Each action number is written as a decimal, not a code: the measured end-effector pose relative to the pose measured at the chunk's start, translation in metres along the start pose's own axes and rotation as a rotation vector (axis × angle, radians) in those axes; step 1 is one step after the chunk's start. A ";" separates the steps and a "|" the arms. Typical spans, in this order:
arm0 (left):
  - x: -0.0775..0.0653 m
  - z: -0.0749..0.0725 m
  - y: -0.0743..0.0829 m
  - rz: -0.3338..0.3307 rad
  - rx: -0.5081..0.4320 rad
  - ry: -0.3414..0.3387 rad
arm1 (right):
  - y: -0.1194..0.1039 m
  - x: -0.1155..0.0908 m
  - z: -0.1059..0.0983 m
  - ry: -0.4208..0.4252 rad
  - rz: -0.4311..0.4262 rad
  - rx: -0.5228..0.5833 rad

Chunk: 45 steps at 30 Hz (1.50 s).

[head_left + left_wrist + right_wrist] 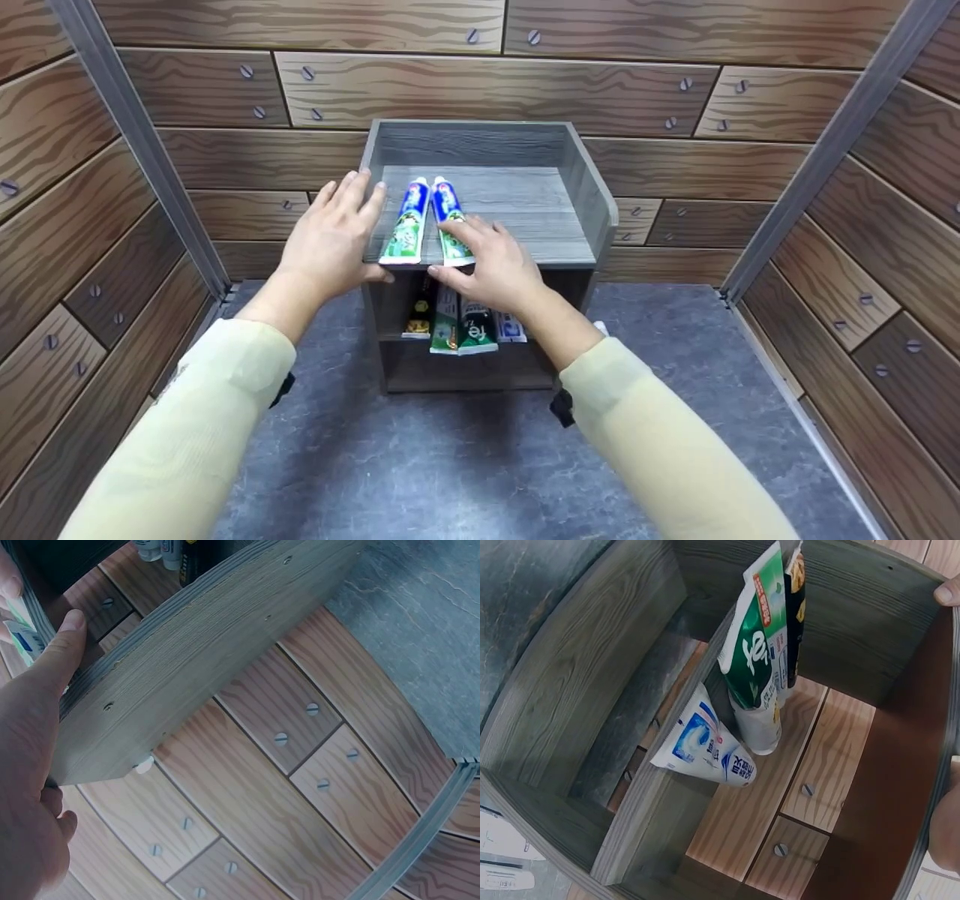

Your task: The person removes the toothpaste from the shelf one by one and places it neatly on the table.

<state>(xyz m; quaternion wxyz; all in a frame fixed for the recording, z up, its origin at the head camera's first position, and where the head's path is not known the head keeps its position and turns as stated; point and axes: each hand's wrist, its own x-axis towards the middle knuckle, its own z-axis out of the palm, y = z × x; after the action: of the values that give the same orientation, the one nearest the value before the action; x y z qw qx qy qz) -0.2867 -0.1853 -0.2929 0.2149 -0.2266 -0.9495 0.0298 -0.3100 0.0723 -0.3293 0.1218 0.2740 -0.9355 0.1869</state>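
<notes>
Two blue-and-green toothpaste tubes lie side by side on the top board of a small grey cabinet (517, 199), a left tube (406, 229) and a right tube (449, 201), caps toward the back. My left hand (330, 240) rests at the cabinet's left side wall, fingers extended, thumb at the front edge. The right hand (499, 266) lies over the lower end of the right tube, its fingers touching it and its thumb by the board's front edge. That hand hides part of this tube.
On the shelf below stand several more tubes: a black tube (421, 319), a dark green tube (748, 652) and a white-and-blue tube (705, 742) among them. White tubes (506, 836) lie outside the cabinet. Wood-patterned walls (480, 90) enclose the grey floor (420, 465).
</notes>
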 end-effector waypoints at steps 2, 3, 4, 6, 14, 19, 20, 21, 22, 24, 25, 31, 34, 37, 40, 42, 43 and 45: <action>0.001 0.000 -0.001 0.005 0.000 0.008 | -0.001 -0.003 0.001 0.021 -0.012 -0.004; 0.001 0.001 -0.001 0.006 0.000 0.010 | -0.001 -0.004 0.002 0.030 -0.012 -0.005; 0.001 0.001 -0.001 0.007 0.000 0.011 | -0.001 -0.006 0.002 0.038 -0.012 -0.002; 0.001 0.001 -0.001 0.009 0.002 0.013 | -0.002 -0.009 0.003 0.056 -0.011 0.008; 0.001 0.002 0.000 0.004 -0.007 0.023 | -0.003 -0.024 0.002 0.137 -0.015 0.114; 0.000 0.001 0.000 0.006 -0.002 0.009 | -0.003 -0.032 0.001 0.163 -0.009 0.173; -0.001 0.001 0.000 0.005 -0.002 0.007 | -0.003 -0.033 0.001 0.168 -0.009 0.186; -0.001 0.001 0.000 0.004 -0.002 0.005 | -0.003 -0.035 0.001 0.174 -0.007 0.198; -0.002 0.001 0.000 0.003 -0.002 0.004 | -0.003 -0.036 0.001 0.182 -0.004 0.207; -0.002 0.001 0.000 0.001 -0.002 0.003 | -0.003 -0.038 0.001 0.198 -0.011 0.220; -0.002 0.001 0.000 0.001 0.001 0.003 | -0.002 -0.039 0.000 0.207 -0.014 0.221; 0.000 0.000 0.000 0.000 -0.003 0.004 | -0.001 -0.047 0.000 0.237 -0.004 0.222; 0.000 0.000 0.000 -0.003 -0.005 0.002 | 0.001 -0.051 0.001 0.253 0.003 0.231; 0.000 0.000 0.000 -0.003 -0.006 0.003 | 0.002 -0.056 0.001 0.276 0.001 0.236; 0.000 0.000 0.001 -0.004 -0.003 -0.005 | 0.005 -0.059 0.003 0.304 -0.015 0.238; 0.000 0.000 0.001 -0.004 0.002 -0.012 | 0.007 -0.061 0.005 0.328 -0.031 0.243; 0.000 0.000 0.001 -0.004 0.003 -0.015 | 0.008 -0.063 0.005 0.341 -0.039 0.248; 0.000 -0.001 0.001 -0.003 0.006 -0.018 | 0.009 -0.065 0.006 0.372 -0.051 0.258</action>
<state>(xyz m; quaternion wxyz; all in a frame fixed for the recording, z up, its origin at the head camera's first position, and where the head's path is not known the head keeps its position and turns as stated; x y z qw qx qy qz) -0.2863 -0.1846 -0.2922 0.2069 -0.2240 -0.9517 0.0344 -0.2627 0.1073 -0.3593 0.2610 0.2719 -0.8580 0.3491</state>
